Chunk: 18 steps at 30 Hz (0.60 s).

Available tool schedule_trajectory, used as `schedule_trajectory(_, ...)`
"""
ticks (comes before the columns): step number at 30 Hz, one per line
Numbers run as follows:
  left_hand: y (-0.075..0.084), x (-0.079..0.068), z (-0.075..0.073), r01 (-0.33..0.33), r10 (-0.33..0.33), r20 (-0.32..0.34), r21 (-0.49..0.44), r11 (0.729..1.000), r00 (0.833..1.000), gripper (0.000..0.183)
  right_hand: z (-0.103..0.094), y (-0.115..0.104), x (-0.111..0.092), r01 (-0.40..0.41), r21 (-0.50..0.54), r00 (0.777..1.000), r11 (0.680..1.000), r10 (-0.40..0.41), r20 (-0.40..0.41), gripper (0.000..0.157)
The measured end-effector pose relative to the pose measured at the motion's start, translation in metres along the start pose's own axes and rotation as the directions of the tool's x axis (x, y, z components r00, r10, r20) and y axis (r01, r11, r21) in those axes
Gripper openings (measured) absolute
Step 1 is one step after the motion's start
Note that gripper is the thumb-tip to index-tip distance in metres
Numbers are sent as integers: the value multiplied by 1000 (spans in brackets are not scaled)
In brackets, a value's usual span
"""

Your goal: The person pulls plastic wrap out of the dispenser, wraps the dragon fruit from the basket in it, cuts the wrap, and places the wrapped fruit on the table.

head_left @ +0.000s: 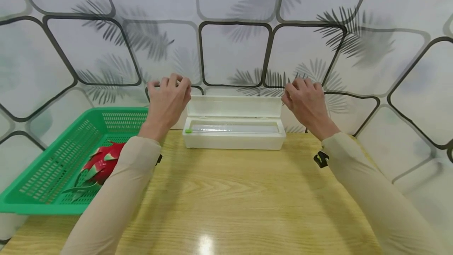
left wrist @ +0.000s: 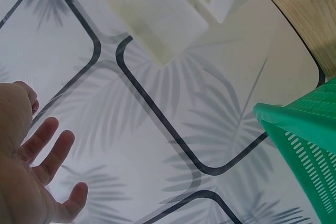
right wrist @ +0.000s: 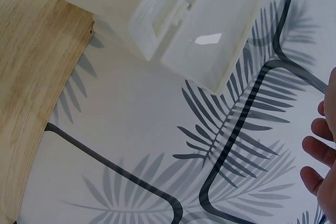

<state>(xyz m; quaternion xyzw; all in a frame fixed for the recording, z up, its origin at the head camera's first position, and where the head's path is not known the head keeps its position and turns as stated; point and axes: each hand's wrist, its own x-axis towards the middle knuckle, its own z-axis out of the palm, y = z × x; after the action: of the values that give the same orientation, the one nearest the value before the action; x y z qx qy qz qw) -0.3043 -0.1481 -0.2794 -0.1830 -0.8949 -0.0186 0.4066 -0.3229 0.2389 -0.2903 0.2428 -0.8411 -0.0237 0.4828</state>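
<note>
A long white cling film box (head_left: 233,141) stands against the wall with its lid (head_left: 233,106) raised. Inside lies a shiny roll of film (head_left: 230,128), and a green slider (head_left: 188,131) sits at the box's left end. Beside the lid's left end, my left hand (head_left: 166,99) is raised, its thumb and forefinger pinched together while other fingers spread in the left wrist view. My right hand (head_left: 305,99) is raised at the lid's right end with fingers bent inward. Both appear to pinch clear film, which is barely visible; its extent I cannot tell.
To the left, a green plastic basket (head_left: 35,176) holds red dragon fruit (head_left: 102,162), partly hidden behind my left sleeve. The wooden table (head_left: 240,196) extends in front of the box. A wall covering with leaf patterns (head_left: 233,54) rises directly behind.
</note>
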Motion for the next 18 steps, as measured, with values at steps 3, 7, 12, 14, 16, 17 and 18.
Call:
schedule_trajectory(3,0,1,-1,-2,2,-2,-1,1000,1000,14,-2,0,2,-6,1,1000,1000,6,1,14)
schedule_trajectory(7,0,3,-3,4,-4,-4,-1,1000,1000,14,-2,0,4,-12,3,1000,1000,12,-2,15)
schedule_trajectory(12,-1,5,-5,11,-11,3,-19,1000,1000,14,-2,1,6,-4,-7,1000,1000,4,-3,13)
schedule_trajectory(14,-1,5,-6,12,-12,6,-27,1000,1000,14,-3,2,7,-2,-12,1000,1000,2,-2,13)
schedule_trajectory(16,-1,6,-6,14,-13,7,-32,999,1000,14,-3,2,7,-3,-15,1000,1000,3,-1,13)
schedule_trajectory(17,-1,6,-7,13,-13,7,-32,999,1000,14,-4,2,8,-5,-15,1000,1000,5,-2,13)
schedule_trajectory(18,-1,7,-7,13,-12,6,-34,999,1000,14,-4,2,8,-7,-12,1000,1000,7,-3,13)
